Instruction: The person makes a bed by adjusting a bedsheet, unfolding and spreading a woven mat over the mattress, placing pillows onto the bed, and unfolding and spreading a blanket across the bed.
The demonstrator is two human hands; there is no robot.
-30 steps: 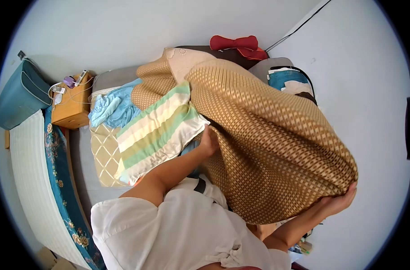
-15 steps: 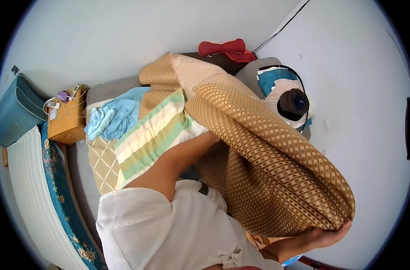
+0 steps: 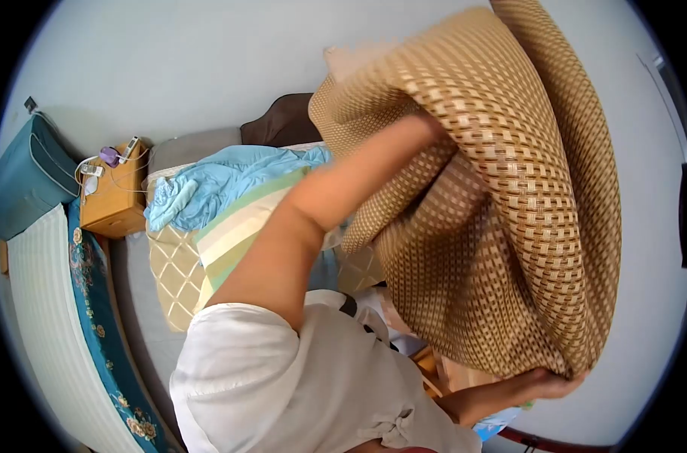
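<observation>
A large tan and brown woven mat (image 3: pixel 524 196) hangs in loose folds in front of me, lifted off the bed. My left arm reaches up under a fold at its upper part. Motion blurs my left hand (image 3: pixel 428 127), and the mat covers its fingers. At the lower right, my right hand (image 3: pixel 551 385) is closed on the mat's bottom edge. Beside my left arm, a green, cream and tan striped cloth (image 3: pixel 245 219) and a crumpled light blue cloth (image 3: pixel 238 177) lie on the bed.
A wooden nightstand (image 3: pixel 113 204) holds a purple item (image 3: pixel 110 156), cords and small devices. A teal headboard (image 3: pixel 38 170) stands at the left. A dark brown cushion (image 3: pixel 283 121) is against the wall. White walls rise behind the mat and to the right.
The mat has risen and swung up to the right, now covering the red cushion and the dark hat. My left arm has gone up with it; my right hand stays low at its edge.
</observation>
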